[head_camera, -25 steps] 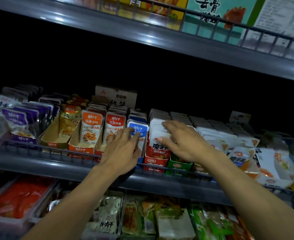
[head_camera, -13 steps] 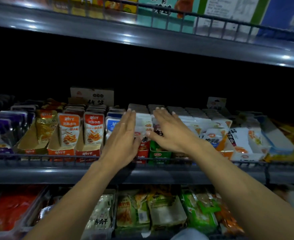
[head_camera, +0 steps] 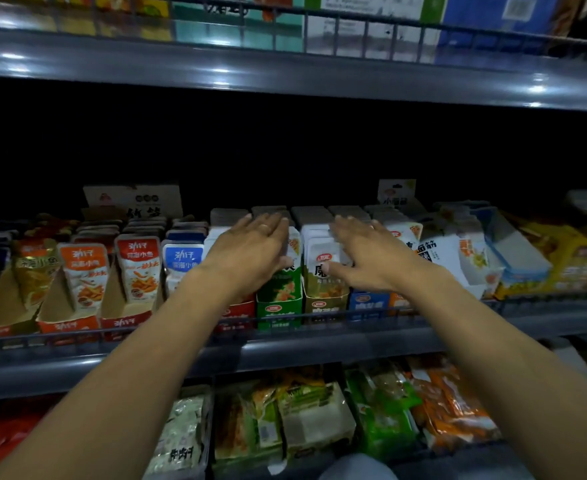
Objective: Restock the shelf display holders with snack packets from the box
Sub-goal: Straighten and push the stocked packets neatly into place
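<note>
Rows of snack packets stand in cardboard display holders on the middle shelf. My left hand [head_camera: 250,254] lies flat, fingers spread, on the white packets above the red holder [head_camera: 236,311] and the green holder [head_camera: 280,306]. My right hand [head_camera: 364,254] rests palm down, fingers apart, on the white packets [head_camera: 319,258] in the tan holder [head_camera: 325,303] and over the blue holder [head_camera: 368,301]. Neither hand holds a packet. The supply box is not in view.
Orange and blue fish-snack packets [head_camera: 138,268] fill holders to the left. A wire rail [head_camera: 77,336] runs along the shelf front. White and yellow boxes [head_camera: 513,258] sit to the right. The upper shelf [head_camera: 285,74] overhangs. Loose bags [head_camera: 312,417] fill bins on the lower shelf.
Both hands have slid to the right along the row and now lie flatter on the packet tops, a little apart. The view has shifted right as well.
</note>
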`<state>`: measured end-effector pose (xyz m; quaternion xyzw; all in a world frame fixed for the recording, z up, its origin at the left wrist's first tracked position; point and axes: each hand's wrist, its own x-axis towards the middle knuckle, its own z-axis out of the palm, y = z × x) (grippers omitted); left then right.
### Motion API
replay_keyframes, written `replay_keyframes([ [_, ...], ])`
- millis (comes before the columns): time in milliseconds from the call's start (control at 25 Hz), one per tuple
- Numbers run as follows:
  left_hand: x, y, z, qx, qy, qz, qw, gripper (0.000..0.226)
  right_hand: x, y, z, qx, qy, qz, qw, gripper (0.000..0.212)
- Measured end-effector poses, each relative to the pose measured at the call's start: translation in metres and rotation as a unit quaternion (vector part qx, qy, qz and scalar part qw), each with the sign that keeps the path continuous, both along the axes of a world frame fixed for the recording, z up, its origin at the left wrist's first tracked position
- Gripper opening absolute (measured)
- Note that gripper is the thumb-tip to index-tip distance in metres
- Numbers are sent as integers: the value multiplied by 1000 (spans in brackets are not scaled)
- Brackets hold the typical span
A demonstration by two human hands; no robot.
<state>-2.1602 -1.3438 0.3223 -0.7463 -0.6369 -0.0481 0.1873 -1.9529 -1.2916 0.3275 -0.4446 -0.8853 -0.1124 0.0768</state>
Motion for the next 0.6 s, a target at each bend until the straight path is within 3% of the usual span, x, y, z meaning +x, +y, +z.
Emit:
replay_keyframes([
  [120,4,7,3,-48,17,19,999,62,2,7,-6,-4,-7,10,1000,66],
  [320,36,13,5,12,-19,-31,999,69,39,13,0,0,78,-5,997,79],
  [440,62,26,-1,-3,-30,-59,998,66,63,20,-7,-29,69,-27,997,70],
  [600,65,33,-4,10,-39,-44,998,58,58,33,-14,-65,101,26,992,62],
])
